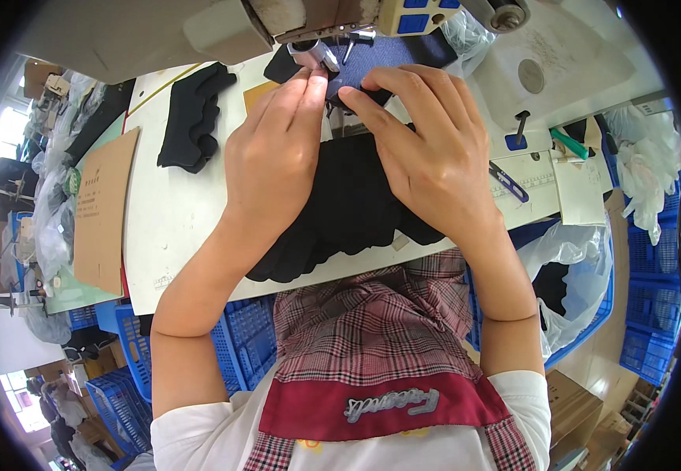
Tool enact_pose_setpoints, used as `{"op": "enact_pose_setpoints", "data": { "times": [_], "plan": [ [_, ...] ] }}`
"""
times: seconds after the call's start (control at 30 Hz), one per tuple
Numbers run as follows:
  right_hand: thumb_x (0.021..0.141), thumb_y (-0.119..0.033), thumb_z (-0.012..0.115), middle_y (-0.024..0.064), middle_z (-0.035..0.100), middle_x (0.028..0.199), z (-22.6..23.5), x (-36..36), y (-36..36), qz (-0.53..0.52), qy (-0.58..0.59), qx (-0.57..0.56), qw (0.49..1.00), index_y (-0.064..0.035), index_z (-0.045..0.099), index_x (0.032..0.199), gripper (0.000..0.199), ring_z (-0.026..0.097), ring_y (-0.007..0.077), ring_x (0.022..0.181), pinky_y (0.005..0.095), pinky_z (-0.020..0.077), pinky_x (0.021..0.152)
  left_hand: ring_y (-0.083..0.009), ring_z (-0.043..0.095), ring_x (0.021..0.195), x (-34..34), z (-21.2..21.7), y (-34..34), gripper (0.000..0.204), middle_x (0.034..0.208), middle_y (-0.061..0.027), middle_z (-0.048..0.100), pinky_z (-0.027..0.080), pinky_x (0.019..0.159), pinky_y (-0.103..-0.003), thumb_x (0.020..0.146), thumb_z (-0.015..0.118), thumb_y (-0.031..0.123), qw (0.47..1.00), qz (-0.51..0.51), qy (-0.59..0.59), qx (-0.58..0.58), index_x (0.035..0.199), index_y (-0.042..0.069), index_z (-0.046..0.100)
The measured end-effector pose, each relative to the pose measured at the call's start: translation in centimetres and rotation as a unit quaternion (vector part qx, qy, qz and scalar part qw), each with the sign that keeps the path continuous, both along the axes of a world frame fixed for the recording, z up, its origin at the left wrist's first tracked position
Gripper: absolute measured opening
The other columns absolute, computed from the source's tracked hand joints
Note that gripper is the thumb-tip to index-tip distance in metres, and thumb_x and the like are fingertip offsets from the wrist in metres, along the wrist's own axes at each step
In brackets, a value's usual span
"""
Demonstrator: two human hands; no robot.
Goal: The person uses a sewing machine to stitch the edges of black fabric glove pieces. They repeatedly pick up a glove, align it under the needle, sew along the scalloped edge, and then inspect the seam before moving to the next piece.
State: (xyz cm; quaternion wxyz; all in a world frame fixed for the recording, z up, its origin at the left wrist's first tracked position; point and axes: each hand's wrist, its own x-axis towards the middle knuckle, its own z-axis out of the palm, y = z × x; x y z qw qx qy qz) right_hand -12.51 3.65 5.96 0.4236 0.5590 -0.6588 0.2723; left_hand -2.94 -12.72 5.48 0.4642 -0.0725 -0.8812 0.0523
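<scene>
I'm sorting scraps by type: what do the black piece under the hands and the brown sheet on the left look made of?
The black piece looks like soft matte knit fabric: it drapes limply over the table edge with wavy, scalloped borders. The brown sheet seems to be plain cardboard: flat, stiff, dull tan, with straight cut edges.

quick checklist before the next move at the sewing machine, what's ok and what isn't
1. Left hand on the black fabric: ok.
2. Right hand on the fabric, fingertips pinching its edge: ok.
3. Fabric edge by the presser foot: ok.
4. Fingers apart from the needle: cannot tell, left fingertips hide it.
5. Fabric fully on the table: not ok, the near edge overhangs.
6. Spare black pieces apart to the left: ok.
</scene>
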Motion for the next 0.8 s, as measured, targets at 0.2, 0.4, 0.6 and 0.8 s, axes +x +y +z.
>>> {"op": "enact_pose_setpoints", "data": {
  "times": [0.2, 0.4, 0.6, 0.8],
  "plan": [
    [0.068, -0.007, 0.064, 0.0083, 0.061, 0.105, -0.1, -0.2, 0.0, -0.003, 0.007, -0.001, 1.0, -0.0017, 0.068, 0.099, 0.032, 0.059, 0.0253, 0.098, 0.0379, 0.0467, 0.084, -0.0211, 0.066, 0.088, -0.2, 0.6, 0.8, 0.029, 0.099, -0.0082, 0.065, 0.055, 0.065, -0.03, 0.078, 0.066, 0.004, 0.999, 0.043, -0.007, -0.024, 0.107, -0.001, 0.064],
    [0.068, -0.009, 0.064, 0.0086, 0.061, 0.106, -0.5, -0.3, -0.4, -0.02, 0.02, -0.011, 1.0, -0.0019, 0.067, 0.1, 0.032, 0.059, 0.0251, 0.098, 0.0375, 0.0472, 0.085, -0.0202, 0.064, 0.084, -0.5, 0.5, 0.6, 0.025, 0.094, -0.0075, 0.064, 0.053, 0.062, -0.03, 0.078, 0.065, 0.005, 0.998, 0.05, -0.001, -0.031, 0.102, -0.001, 0.064],
    [0.069, -0.009, 0.064, 0.0072, 0.062, 0.104, -0.7, -0.6, -1.0, -0.033, 0.036, -0.036, 0.998, -0.0019, 0.067, 0.1, 0.031, 0.061, 0.024, 0.096, 0.0365, 0.0486, 0.083, -0.0212, 0.064, 0.079, -0.8, 0.5, 0.5, 0.022, 0.087, -0.0072, 0.064, 0.052, 0.06, -0.031, 0.078, 0.065, 0.006, 0.998, 0.06, 0.001, -0.028, 0.099, 0.0, 0.064],
    [0.071, -0.006, 0.063, 0.0057, 0.064, 0.101, -0.6, -1.3, -1.2, -0.014, 0.01, -0.053, 0.998, 0.0001, 0.067, 0.099, 0.028, 0.063, 0.021, 0.094, 0.0333, 0.0498, 0.081, -0.0224, 0.065, 0.074, -1.2, 1.5, 1.0, 0.01, 0.082, -0.0074, 0.064, 0.052, 0.059, -0.033, 0.081, 0.064, 0.008, 0.994, 0.097, -0.053, -0.005, 0.089, 0.002, 0.064]
  ]
}}
